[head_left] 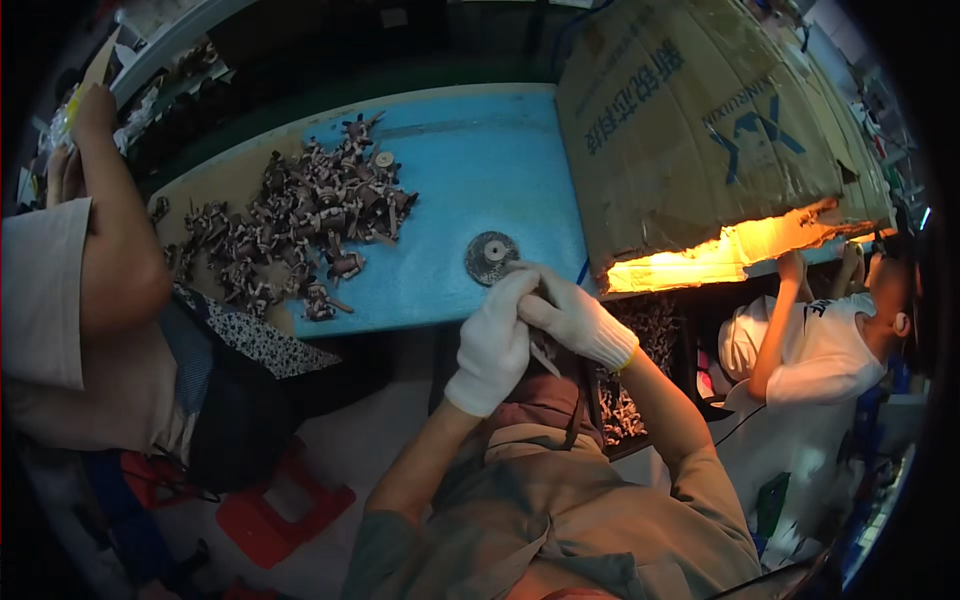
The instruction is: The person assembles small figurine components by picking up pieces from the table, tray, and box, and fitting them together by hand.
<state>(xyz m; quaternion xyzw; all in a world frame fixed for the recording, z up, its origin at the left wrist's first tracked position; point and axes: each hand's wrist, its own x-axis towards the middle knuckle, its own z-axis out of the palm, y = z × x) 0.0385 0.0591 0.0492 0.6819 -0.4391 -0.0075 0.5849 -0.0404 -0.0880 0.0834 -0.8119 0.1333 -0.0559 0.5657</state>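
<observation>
My left hand (493, 350) and my right hand (575, 312), both in white knit gloves, meet at the front edge of the blue tabletop (490, 140). The fingers of both are closed and pressed together. Whatever they hold is mostly hidden; only a small dark bit shows at the fingertips. Just beyond the fingertips lies a round, speckled grey disc (480, 262) with a pale hub in its middle. A pale, thin strip (545, 358) hangs below my hands, too unclear to name.
A heap of small brown and pinkish molded parts (320, 205) covers the table's left side. At the right stands a large cardboard box (700, 130), glowing orange along its torn lower edge. More small parts fill a container (622, 412) below it. People work on both sides; a red stool (285, 510) stands lower left.
</observation>
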